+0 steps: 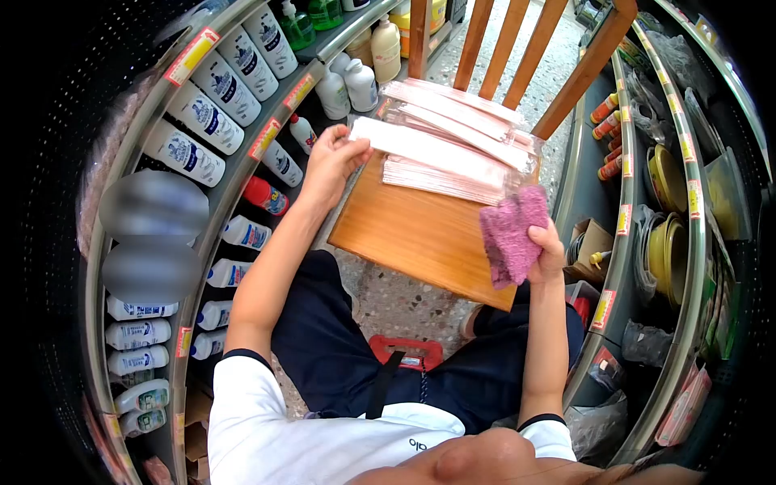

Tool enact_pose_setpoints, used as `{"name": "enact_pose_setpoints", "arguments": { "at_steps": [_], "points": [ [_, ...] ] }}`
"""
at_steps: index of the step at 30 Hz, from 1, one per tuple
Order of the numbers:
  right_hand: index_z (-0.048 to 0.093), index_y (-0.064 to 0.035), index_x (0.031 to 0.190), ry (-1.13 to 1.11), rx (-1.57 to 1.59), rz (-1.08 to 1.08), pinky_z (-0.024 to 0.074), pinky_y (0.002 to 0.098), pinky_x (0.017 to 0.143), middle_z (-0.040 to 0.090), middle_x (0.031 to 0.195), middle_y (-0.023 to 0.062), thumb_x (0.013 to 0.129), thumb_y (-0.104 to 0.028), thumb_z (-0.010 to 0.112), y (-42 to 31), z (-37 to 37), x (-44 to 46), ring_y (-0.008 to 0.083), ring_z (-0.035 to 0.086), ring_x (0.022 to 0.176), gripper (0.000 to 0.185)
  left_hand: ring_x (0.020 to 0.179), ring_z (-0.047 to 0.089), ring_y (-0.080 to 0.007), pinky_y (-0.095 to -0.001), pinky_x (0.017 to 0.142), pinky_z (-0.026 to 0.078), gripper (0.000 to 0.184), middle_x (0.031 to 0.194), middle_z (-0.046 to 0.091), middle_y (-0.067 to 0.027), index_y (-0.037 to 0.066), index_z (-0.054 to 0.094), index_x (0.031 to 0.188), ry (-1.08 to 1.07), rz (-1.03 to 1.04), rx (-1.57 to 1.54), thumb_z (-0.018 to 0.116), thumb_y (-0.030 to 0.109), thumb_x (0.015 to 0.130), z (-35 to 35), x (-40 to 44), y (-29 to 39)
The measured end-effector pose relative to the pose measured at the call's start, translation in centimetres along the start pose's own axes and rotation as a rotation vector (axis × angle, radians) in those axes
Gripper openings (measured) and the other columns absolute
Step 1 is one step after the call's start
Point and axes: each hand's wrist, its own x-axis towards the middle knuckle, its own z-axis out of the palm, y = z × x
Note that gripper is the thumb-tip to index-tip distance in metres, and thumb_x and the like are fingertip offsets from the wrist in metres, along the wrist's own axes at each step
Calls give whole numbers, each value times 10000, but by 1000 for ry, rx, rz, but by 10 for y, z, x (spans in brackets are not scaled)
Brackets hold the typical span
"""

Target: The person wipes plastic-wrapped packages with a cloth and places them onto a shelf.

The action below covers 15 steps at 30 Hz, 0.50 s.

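Observation:
My left hand [334, 164] pinches the left end of a long, flat white strip [432, 152] between thumb and fingers. The strip slants across the top of several similar pale pink-and-white strips [440, 179], some in clear plastic, piled on the wooden chair's seat [420, 234]. In my right hand [547, 255] is a bunched purple cloth [513, 234], held over the right side of the seat near the right end of the strips. What the pale strips are is not clear.
Shelves of white bottles [206, 117] curve along my left. On my right, another shelf holds orange-capped tubes [608, 129], yellow round items [667, 246] and a cardboard box [594, 246]. The chair's slatted back [509, 52] rises beyond the pile. A red object [408, 353] lies between my legs.

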Motion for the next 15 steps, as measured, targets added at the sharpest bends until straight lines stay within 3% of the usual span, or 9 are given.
{"name": "enact_pose_setpoints", "arguments": {
  "at_steps": [5, 7, 10, 14, 15],
  "points": [
    [459, 63, 1325, -26, -55, -80, 506, 418, 988, 620, 1183, 187, 784, -156, 702, -11, -10, -11, 309, 644, 1073, 632, 927, 677, -181, -276, 800, 556, 486, 1059, 653, -124, 10, 411, 1277, -46, -180, 65, 693, 31, 882, -9, -68, -21],
    [457, 49, 1313, -5, -132, -85, 514, 424, 976, 618, 1168, 191, 789, -166, 692, -12, -9, -13, 314, 644, 1065, 613, 908, 678, -166, -274, 815, 556, 487, 1044, 664, -83, 44, 425, 1278, -40, -256, 41, 703, 37, 879, -12, -90, -39],
    [482, 43, 1298, 61, -302, -142, 518, 377, 949, 624, 1164, 157, 825, -134, 690, -9, -1, -16, 260, 643, 1055, 546, 946, 682, -189, -275, 826, 558, 581, 1092, 646, -109, 10, 389, 1355, -55, -361, -8, 715, 33, 874, -24, -112, -63],
    [559, 12, 1241, 304, -523, -305, 504, 297, 882, 659, 1111, 78, 856, -45, 688, 16, 20, -15, 160, 642, 985, 410, 905, 690, -212, -289, 775, 551, 752, 1044, 663, -125, -60, 309, 1447, -203, -261, 407, 744, 73, 847, -40, -116, -69],
    [583, -11, 1208, 330, -599, -347, 496, 274, 857, 660, 1090, 55, 881, -12, 674, 26, 23, -15, 115, 624, 958, 339, 885, 689, -216, -300, 762, 548, 700, 1017, 662, -130, -56, 364, 1416, -194, -162, 623, 742, 86, 844, -41, -120, -59]
  ]
}}
